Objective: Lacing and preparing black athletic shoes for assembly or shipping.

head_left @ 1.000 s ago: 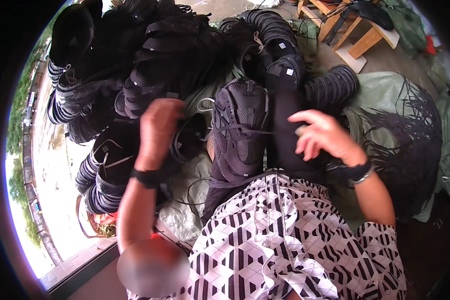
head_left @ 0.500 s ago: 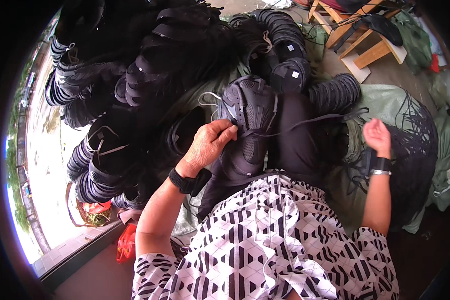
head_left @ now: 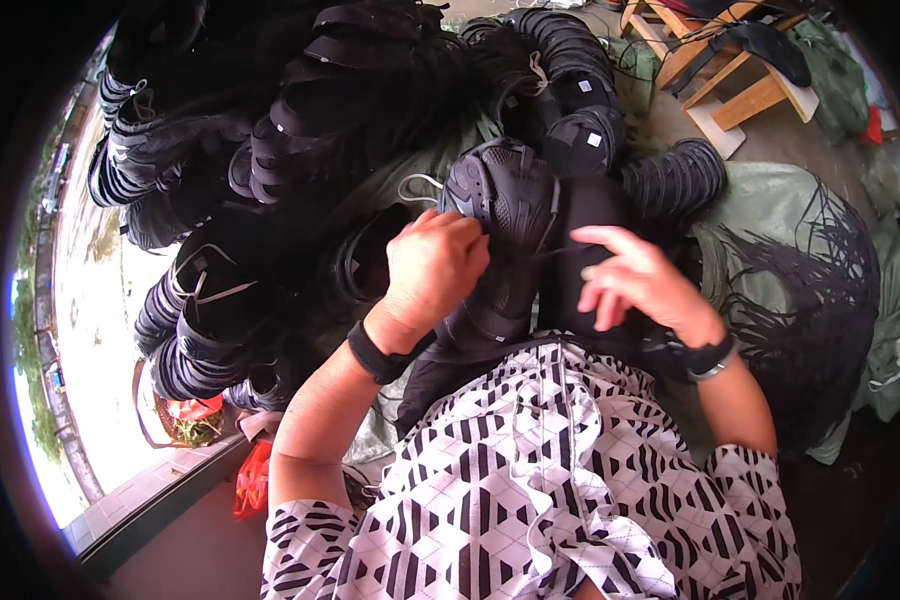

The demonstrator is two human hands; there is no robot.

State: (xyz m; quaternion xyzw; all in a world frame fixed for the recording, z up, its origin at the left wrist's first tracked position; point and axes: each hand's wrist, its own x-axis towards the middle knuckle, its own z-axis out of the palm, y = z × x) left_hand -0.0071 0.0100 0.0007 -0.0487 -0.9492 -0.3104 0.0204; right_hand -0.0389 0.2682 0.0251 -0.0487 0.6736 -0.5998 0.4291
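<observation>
A black mesh shoe upper [head_left: 515, 190] lies across my lap, its toe pointing away from me. My left hand [head_left: 435, 262] is closed at the upper's left edge, by the eyelets, with the fingertips turned under and hidden. To the right of the upper hovers my right hand [head_left: 635, 285], its index finger stretched out and the other fingers loosely bent and apart. A thin dark shoelace [head_left: 562, 250] runs from the upper toward that index finger; I cannot see it gripped. A pale cord loop [head_left: 422, 187] sticks out beside the upper's left side.
Stacks of black shoe uppers [head_left: 345, 100] fill the left and far side. More nested uppers [head_left: 675, 178] sit beyond my right knee. Loose black laces [head_left: 805, 275] drape over a pale green sack [head_left: 760, 190] at the right. A wooden stool [head_left: 750, 105] stands at the far right.
My right hand has come in leftward from the far right to beside the upper. The lace that stretched out to the right is mostly out of sight. My left hand has turned knuckles-up.
</observation>
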